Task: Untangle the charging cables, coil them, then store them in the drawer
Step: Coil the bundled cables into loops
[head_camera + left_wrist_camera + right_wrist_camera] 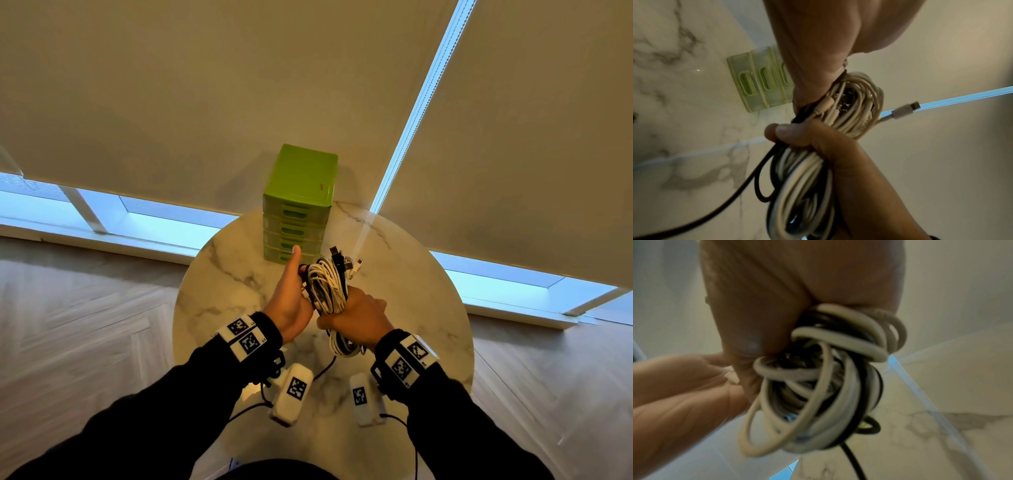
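A bundle of white and black charging cables [325,287] is held above the round marble table [411,274]. My left hand [291,301] grips its upper left side, with the thumb pointing up. My right hand [359,315] is wrapped round the middle of the bundle, and loops hang below it. Several plugs [346,262] stick out at the top. In the left wrist view the bundle [855,105] shows a white plug [904,110] jutting right and a black strand [715,209] trailing down. The right wrist view shows the loops [818,386] up close. The green drawer unit [298,192] has all its drawers closed.
The drawer unit stands at the table's far edge, just beyond my hands, against drawn window blinds [205,85]. White wrist cameras [291,394] with black leads hang under both forearms. Wood floor [85,308] surrounds the small table.
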`<state>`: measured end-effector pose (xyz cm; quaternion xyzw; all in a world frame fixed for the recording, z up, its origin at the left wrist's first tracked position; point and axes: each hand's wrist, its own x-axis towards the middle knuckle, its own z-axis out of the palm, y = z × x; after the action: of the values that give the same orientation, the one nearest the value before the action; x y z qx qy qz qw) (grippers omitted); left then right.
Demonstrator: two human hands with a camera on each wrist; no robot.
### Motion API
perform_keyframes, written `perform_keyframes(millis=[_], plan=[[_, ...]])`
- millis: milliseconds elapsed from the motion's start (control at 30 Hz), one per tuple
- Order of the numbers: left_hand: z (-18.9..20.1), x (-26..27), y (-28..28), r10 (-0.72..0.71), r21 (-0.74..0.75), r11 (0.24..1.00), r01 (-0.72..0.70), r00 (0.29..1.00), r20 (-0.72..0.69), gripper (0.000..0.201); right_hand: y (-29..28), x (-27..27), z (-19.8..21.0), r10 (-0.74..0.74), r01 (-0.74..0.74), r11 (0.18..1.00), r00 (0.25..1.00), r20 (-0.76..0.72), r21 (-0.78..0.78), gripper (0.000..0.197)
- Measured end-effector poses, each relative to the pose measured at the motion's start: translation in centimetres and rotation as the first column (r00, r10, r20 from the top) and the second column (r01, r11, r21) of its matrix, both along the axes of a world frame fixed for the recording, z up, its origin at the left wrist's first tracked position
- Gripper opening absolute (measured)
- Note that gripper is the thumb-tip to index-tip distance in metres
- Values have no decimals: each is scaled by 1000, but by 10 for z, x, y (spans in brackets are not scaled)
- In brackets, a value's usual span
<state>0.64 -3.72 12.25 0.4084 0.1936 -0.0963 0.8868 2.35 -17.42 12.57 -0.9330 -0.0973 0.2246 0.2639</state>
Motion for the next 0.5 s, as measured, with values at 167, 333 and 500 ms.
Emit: perform_keyframes(millis=[167, 333, 500], plan=[[5, 2, 3, 31, 141, 989, -44, 995, 96, 52, -10, -3, 6, -46, 255, 734, 943, -329, 629, 16], [-22, -16, 12, -306, 598, 783, 173, 944, 127, 49, -10, -3, 4, -121, 497, 387, 862, -492, 776, 8], [-51, -46, 20, -637, 726, 568, 389, 766, 88, 47, -19, 7, 10, -140, 594, 213, 804, -577, 776, 5]])
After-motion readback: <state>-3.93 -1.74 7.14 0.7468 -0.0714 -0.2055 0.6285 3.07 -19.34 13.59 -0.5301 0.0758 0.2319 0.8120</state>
